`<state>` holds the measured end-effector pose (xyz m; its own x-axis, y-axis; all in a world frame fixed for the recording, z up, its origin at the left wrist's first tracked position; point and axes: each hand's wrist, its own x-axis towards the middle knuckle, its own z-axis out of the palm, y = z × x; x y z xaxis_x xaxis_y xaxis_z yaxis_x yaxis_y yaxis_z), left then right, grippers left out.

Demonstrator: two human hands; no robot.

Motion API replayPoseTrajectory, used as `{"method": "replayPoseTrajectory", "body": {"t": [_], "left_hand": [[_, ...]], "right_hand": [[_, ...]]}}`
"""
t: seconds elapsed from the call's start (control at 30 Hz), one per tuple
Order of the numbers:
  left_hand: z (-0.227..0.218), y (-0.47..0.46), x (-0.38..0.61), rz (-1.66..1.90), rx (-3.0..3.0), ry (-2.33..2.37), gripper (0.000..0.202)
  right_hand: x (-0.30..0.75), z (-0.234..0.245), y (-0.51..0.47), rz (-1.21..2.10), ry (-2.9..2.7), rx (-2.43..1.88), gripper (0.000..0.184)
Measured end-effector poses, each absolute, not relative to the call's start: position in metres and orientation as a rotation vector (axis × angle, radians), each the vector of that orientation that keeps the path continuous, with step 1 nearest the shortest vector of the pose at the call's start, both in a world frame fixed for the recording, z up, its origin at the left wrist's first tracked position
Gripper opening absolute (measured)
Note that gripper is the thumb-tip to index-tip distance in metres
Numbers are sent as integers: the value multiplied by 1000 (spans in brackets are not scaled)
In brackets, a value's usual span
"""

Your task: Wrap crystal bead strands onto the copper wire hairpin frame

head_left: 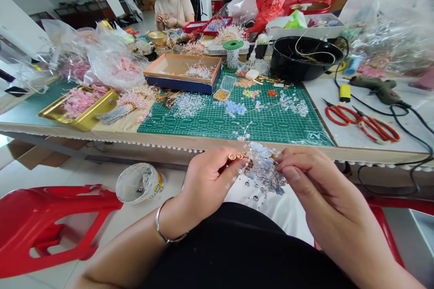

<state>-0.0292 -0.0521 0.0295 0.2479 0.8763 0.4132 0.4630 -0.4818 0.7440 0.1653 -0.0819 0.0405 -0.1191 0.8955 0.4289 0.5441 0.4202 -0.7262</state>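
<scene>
Between my two hands, just off the table's front edge, is a beaded flower ornament point(262, 167) with clear beads, pale blue petals and a row of gold rings at its left end. My left hand point(212, 176), with a silver bangle at the wrist, is closed around the gold-ringed end. The fingers of my right hand point(310, 180) pinch the ornament's right side; exactly what lies between the fingertips is hidden. Some clear beads dangle below. Beyond it, the green cutting mat point(210, 128) bears clear beads point(190, 104), blue petals point(234, 108) and small orange beads point(272, 93).
Red-handled pliers point(378, 128) and a glue gun point(379, 88) with cords lie at right. A black basin point(305, 58), a shallow box point(183, 70) and a gold tin point(83, 119) of pink flowers stand behind. A red stool point(101, 196) is at left. A person point(174, 6) sits opposite.
</scene>
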Motion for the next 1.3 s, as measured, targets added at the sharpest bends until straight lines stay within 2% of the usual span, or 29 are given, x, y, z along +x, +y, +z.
{"method": "replayPoseTrajectory", "body": {"t": [0.23,0.43,0.73,1.03,1.3], "left_hand": [[28,-51,-29,1145,2160,1241,14],[17,-50,-28,1165,2472,1185,14],[10,-50,-31,1253,2523,1146,17],[10,-51,-35,1252,2573,1129,18],[9,-51,-37,1258,2539,1133,16]], "right_hand": [[162,47,-83,460,-1852,-1243,8],[157,56,-89,275,-1888,-1257,7],[148,58,-89,-18,-1964,-1326,12],[149,64,-87,-176,-2103,-1332,6],[152,63,-83,-312,-2261,-1077,30]]}}
